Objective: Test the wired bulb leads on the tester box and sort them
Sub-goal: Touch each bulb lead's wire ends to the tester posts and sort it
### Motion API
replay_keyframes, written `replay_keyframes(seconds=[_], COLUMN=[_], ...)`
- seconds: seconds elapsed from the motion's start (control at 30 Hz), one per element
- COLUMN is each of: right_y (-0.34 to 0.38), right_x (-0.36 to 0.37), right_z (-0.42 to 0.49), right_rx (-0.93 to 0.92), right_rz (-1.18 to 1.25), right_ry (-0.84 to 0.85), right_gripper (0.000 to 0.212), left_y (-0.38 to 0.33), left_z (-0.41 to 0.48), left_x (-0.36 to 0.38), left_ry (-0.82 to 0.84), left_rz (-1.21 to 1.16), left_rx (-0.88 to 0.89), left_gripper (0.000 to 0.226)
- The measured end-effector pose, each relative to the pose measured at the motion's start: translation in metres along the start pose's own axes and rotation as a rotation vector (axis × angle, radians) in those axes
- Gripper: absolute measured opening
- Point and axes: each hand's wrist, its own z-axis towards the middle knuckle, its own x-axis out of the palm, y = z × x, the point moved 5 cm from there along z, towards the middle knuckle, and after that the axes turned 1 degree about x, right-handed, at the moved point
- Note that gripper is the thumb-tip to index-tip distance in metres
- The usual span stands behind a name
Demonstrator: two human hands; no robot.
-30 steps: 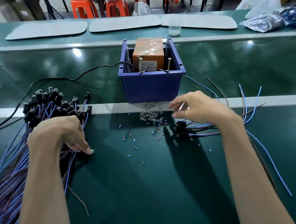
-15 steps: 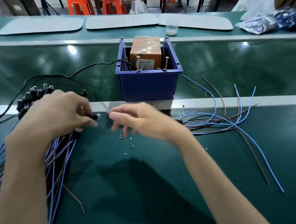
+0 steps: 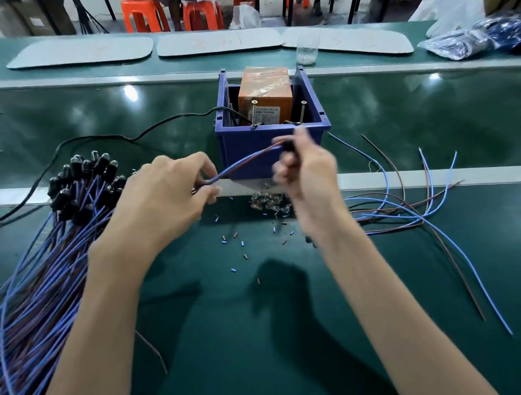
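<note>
Green workbench (image 3: 265,324), tester box (image 3: 248,147) at twelve o'clock. Left hand (image 3: 163,194) and right hand (image 3: 306,173) each pinch one bulb lead (image 3: 243,164), stretched taut facing the box, probably readying it for testing. Untested bundle (image 3: 36,266) lies at eight o'clock.

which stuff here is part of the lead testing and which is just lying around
In the job: lead, pinched by left hand and gripped by right hand; tester in the blue bin; bundle of leads at left; loose leads at right.
Lying about: offcuts, cup, bags, mats, stools.
</note>
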Motion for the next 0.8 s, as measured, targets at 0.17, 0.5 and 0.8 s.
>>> replay_keyframes(seconds=[0.17, 0.5, 0.8], right_y=[0.052, 0.068, 0.085], right_x=[-0.06, -0.06, -0.105], right_z=[0.014, 0.012, 0.023], right_rx=[-0.081, -0.018, -0.127], right_rz=[0.364, -0.03, -0.434], right_ry=[-0.278, 0.016, -0.003], right_gripper=[0.041, 0.04, 0.044], left_y=[-0.032, -0.133, -0.104], left_z=[-0.005, -0.038, -0.041], left_x=[-0.008, 0.096, 0.092], left_ry=[-0.115, 0.427, -0.342], left_rz=[-0.362, -1.958, -2.195], left_rx=[0.163, -0.597, -0.834], left_gripper=[0.015, 0.063, 0.043])
